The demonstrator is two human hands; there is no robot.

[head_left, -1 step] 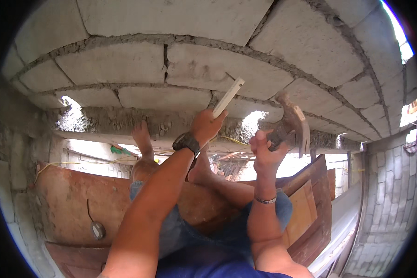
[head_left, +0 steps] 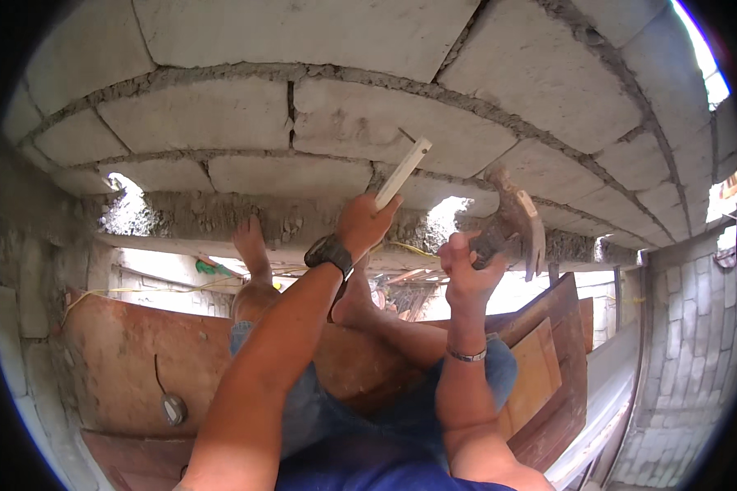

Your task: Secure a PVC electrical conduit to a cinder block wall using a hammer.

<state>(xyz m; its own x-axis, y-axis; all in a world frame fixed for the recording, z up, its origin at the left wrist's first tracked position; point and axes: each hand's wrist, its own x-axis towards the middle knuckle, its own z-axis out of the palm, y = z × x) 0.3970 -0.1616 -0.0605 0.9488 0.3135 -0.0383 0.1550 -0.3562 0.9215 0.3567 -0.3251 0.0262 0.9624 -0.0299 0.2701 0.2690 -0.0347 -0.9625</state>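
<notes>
My left hand (head_left: 367,225) is closed around a pale, narrow strip (head_left: 403,173), which slants up and to the right against the block wall (head_left: 336,123). At the strip's upper end a thin dark nail (head_left: 407,135) sticks out to the upper left; I cannot tell what it is fixed in. To the right, my right hand (head_left: 471,274) grips a claw hammer (head_left: 516,214), its worn, dusty head raised apart from the strip. Most of the hammer's handle is hidden by the hand and the foreshortening.
Under my legs lies a brown wooden panel (head_left: 139,340). A small grey object with a dark cord (head_left: 173,407) rests on it at left. A panelled board (head_left: 540,360) leans at right. Bright gaps open at the wall's foot, beside my bare foot (head_left: 251,239). A yellow cord (head_left: 164,286) runs at left.
The hammer's head has shifted very slightly to the left. My left hand and the strip have stayed in place.
</notes>
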